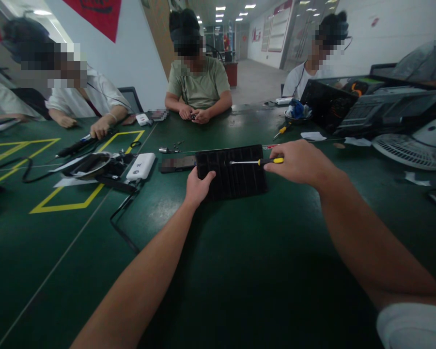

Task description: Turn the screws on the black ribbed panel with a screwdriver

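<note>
A flat black ribbed panel (236, 174) lies on the green table (218, 271) in front of me. My left hand (197, 186) grips the panel's near left corner, thumb on top. My right hand (298, 162) is closed round a small screwdriver (256, 162) with a yellow and black handle. Its thin metal shaft points left, lying across the top of the panel.
A dark phone-like slab (177, 163) lies left of the panel, a white power bank (141, 166) and cables further left. A second screwdriver (282, 131), black laptops (366, 106) and a white fan (414, 145) stand at the right. Other people sit round the far side.
</note>
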Demonstrator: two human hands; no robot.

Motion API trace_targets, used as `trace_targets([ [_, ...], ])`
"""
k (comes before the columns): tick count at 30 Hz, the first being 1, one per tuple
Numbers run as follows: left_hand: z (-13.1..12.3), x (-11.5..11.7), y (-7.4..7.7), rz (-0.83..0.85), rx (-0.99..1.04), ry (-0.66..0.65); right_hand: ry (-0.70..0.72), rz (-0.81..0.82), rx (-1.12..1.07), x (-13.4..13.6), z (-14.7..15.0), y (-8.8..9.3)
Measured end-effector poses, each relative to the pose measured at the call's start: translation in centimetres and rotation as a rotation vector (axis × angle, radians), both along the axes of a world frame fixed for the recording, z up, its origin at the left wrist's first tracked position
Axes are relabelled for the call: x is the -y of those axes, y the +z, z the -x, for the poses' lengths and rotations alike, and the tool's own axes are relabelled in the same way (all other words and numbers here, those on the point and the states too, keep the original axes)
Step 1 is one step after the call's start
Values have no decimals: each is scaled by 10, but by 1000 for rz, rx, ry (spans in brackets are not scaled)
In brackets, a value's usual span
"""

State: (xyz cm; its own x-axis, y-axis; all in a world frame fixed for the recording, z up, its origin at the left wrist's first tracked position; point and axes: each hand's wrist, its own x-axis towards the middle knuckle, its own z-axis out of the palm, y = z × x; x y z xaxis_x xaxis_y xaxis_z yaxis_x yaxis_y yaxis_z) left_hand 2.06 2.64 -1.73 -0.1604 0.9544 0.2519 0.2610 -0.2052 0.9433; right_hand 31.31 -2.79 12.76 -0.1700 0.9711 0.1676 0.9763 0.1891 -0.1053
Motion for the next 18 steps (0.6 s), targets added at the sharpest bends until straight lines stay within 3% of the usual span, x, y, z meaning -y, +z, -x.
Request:
trace_targets([
  [18,0,-1,-2,-5,0,9,20,-19,-10,-1,-1,-2],
])
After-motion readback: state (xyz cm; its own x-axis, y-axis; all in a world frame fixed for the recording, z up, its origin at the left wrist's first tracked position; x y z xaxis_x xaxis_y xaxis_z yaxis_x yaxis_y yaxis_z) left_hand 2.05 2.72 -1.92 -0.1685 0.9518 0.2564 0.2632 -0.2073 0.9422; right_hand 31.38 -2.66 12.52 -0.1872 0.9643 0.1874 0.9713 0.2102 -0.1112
